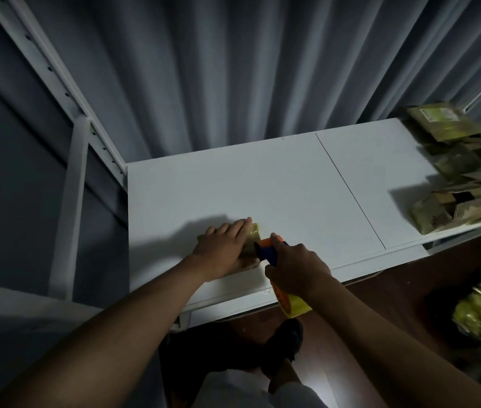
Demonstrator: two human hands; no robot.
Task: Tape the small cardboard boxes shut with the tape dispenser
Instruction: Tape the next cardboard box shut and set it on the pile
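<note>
While the left hand (224,248) presses flat, fingers straight, on a small cardboard box (249,251) on the white table (292,195), the right hand (295,269) just beside it grips the tape dispenser (271,248), orange-and-blue head touching the box's right edge (yellowish roll below the wrist). Far right of that hand: more boxes (457,184), some open.

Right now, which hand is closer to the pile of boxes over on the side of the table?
Right. The right hand grips the tape dispenser on the side toward the pile of boxes. The left hand lies farther away, pressing on the small box.
</note>
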